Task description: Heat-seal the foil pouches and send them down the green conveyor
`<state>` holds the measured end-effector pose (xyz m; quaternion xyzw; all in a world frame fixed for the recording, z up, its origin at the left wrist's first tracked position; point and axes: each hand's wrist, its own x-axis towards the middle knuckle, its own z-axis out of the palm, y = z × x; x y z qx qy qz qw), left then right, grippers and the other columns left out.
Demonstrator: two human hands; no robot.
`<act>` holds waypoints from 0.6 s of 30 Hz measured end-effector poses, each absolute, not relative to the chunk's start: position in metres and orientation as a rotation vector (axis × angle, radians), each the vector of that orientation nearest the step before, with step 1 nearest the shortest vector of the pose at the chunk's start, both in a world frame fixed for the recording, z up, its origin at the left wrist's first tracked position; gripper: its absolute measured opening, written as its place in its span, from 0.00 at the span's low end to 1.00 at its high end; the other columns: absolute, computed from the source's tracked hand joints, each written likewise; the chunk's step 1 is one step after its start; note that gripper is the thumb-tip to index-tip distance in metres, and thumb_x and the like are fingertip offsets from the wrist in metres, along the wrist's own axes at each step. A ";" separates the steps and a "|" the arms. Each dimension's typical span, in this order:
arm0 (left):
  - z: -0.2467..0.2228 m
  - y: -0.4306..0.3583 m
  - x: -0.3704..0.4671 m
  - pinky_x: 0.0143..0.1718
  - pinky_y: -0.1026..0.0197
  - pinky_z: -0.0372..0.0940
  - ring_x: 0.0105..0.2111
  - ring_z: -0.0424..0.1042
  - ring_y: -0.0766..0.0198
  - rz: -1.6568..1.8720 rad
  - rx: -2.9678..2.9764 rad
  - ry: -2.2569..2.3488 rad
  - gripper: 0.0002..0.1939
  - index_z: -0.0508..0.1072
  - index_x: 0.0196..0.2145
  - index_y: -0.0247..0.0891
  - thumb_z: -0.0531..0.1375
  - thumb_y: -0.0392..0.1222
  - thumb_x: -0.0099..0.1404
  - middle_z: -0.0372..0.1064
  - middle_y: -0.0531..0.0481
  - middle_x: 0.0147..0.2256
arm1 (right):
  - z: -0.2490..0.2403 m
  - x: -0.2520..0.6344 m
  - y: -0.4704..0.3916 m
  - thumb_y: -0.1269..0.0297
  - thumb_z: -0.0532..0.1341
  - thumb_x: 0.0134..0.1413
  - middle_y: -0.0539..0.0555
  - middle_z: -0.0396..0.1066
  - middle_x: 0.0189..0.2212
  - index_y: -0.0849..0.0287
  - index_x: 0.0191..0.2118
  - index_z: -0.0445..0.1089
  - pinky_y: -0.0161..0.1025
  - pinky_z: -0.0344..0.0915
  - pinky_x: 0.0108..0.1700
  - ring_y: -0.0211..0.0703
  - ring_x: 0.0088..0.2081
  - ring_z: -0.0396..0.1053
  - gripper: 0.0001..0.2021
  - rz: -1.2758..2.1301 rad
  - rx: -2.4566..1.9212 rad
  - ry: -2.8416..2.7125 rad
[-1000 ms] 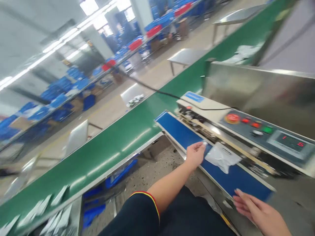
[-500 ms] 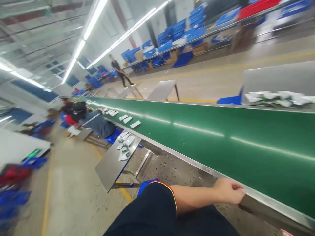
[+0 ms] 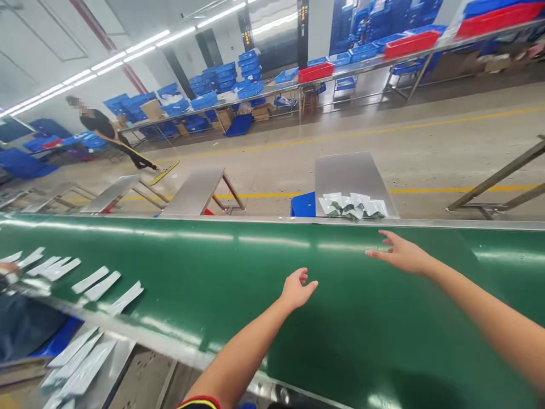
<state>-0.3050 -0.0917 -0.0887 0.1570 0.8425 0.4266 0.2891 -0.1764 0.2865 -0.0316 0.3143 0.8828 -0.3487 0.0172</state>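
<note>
Both my hands reach out over a long green conveyor belt (image 3: 238,272). My left hand (image 3: 297,288) is near the middle of the view, fingers apart and slightly curled, holding nothing. To its right and farther across, my right hand (image 3: 398,251) has its thumb and fingers spread with nothing between them. Just beyond the belt's far edge, nearest my right hand, a pile of white and green packets (image 3: 352,205) lies on a metal side table (image 3: 349,170). Several flat white packets (image 3: 102,285) lie on the belt at the left.
More white packets (image 3: 83,363) rest on a near-side table at the lower left. A co-worker's hand and dark sleeve (image 3: 25,324) are at the left edge. Beyond the belt stand metal tables (image 3: 196,190), a person with a mop (image 3: 104,128), and blue and red bins (image 3: 315,72).
The view has swung right and toward the belt. My left hand has moved from the belt's near edge out over it and opened. My right hand has come fully into view.
</note>
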 end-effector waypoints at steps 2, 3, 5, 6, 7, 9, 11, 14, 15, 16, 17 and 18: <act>-0.078 -0.021 -0.351 0.71 0.40 0.67 0.67 0.74 0.40 1.090 0.626 2.295 0.50 0.67 0.76 0.37 0.77 0.53 0.62 0.73 0.29 0.68 | -0.044 -0.215 0.350 0.28 0.73 0.50 0.78 0.56 0.78 0.63 0.84 0.51 0.65 0.68 0.69 0.82 0.74 0.61 0.66 -0.844 0.926 2.834; -0.075 0.016 -0.373 0.74 0.39 0.63 0.74 0.66 0.38 1.041 0.718 2.320 0.57 0.60 0.80 0.38 0.78 0.54 0.61 0.64 0.28 0.74 | -0.054 -0.233 0.374 0.28 0.74 0.48 0.78 0.45 0.81 0.61 0.85 0.46 0.68 0.63 0.72 0.85 0.78 0.53 0.70 -0.740 0.920 2.860; -0.072 0.088 -0.416 0.79 0.38 0.53 0.82 0.47 0.36 0.892 0.863 2.372 0.68 0.47 0.84 0.41 0.79 0.56 0.59 0.46 0.28 0.82 | -0.083 -0.266 0.410 0.25 0.76 0.45 0.79 0.29 0.84 0.58 0.87 0.40 0.74 0.56 0.74 0.92 0.80 0.41 0.75 -0.602 0.958 2.842; -0.073 0.122 -0.436 0.80 0.37 0.49 0.83 0.39 0.35 0.798 0.910 2.403 0.72 0.42 0.85 0.42 0.80 0.57 0.58 0.37 0.28 0.83 | -0.098 -0.282 0.423 0.24 0.76 0.43 0.79 0.23 0.83 0.57 0.87 0.37 0.76 0.55 0.74 0.95 0.80 0.37 0.78 -0.569 0.988 2.821; -0.076 0.153 -0.456 0.81 0.34 0.46 0.84 0.32 0.33 0.697 0.947 2.438 0.76 0.38 0.85 0.43 0.81 0.57 0.57 0.29 0.28 0.84 | -0.114 -0.296 0.432 0.23 0.76 0.41 0.78 0.18 0.83 0.56 0.87 0.35 0.78 0.55 0.73 0.98 0.79 0.34 0.80 -0.554 1.006 2.803; -0.088 0.205 -0.491 0.79 0.24 0.44 0.83 0.22 0.27 0.481 0.976 2.494 0.81 0.33 0.85 0.47 0.83 0.56 0.54 0.16 0.29 0.84 | -0.141 -0.325 0.444 0.21 0.78 0.36 0.76 0.11 0.82 0.53 0.87 0.30 0.81 0.56 0.70 1.02 0.79 0.31 0.84 -0.563 0.986 2.782; -0.103 0.242 -0.522 0.75 0.17 0.45 0.81 0.19 0.20 0.283 0.972 2.486 0.83 0.32 0.85 0.50 0.85 0.53 0.50 0.10 0.29 0.83 | -0.161 -0.352 0.451 0.22 0.80 0.32 0.75 0.08 0.82 0.50 0.87 0.28 0.83 0.59 0.68 1.05 0.77 0.33 0.87 -0.603 0.907 2.762; -0.126 0.270 -0.552 0.76 0.22 0.48 0.82 0.32 0.19 0.173 1.090 2.352 0.74 0.42 0.85 0.47 0.83 0.51 0.55 0.22 0.27 0.84 | -0.175 -0.389 0.451 0.26 0.81 0.37 0.73 0.18 0.84 0.47 0.87 0.40 0.83 0.59 0.67 1.06 0.76 0.37 0.79 -0.647 0.812 2.754; -0.132 0.274 -0.556 0.77 0.26 0.48 0.82 0.38 0.22 0.197 1.152 2.316 0.66 0.47 0.84 0.45 0.80 0.51 0.60 0.29 0.28 0.84 | -0.177 -0.398 0.449 0.31 0.80 0.44 0.71 0.24 0.85 0.46 0.86 0.47 0.83 0.59 0.68 1.05 0.76 0.38 0.71 -0.666 0.802 2.773; -0.138 0.275 -0.557 0.78 0.31 0.49 0.81 0.44 0.26 0.237 1.202 2.297 0.58 0.52 0.83 0.44 0.76 0.50 0.66 0.34 0.29 0.84 | -0.178 -0.404 0.445 0.37 0.79 0.50 0.70 0.30 0.85 0.47 0.84 0.54 0.82 0.58 0.69 1.02 0.77 0.40 0.61 -0.694 0.798 2.804; -0.142 0.273 -0.554 0.79 0.35 0.50 0.80 0.50 0.29 0.280 1.229 2.296 0.49 0.57 0.82 0.43 0.72 0.49 0.71 0.39 0.30 0.83 | -0.178 -0.409 0.439 0.44 0.78 0.55 0.69 0.36 0.84 0.48 0.82 0.61 0.79 0.57 0.71 0.97 0.77 0.42 0.52 -0.730 0.802 2.841; -0.145 0.269 -0.549 0.78 0.38 0.52 0.79 0.54 0.31 0.313 1.232 2.310 0.43 0.60 0.81 0.43 0.68 0.47 0.74 0.41 0.32 0.83 | -0.177 -0.410 0.431 0.51 0.76 0.59 0.67 0.41 0.84 0.50 0.79 0.66 0.76 0.56 0.73 0.91 0.77 0.45 0.45 -0.769 0.810 2.873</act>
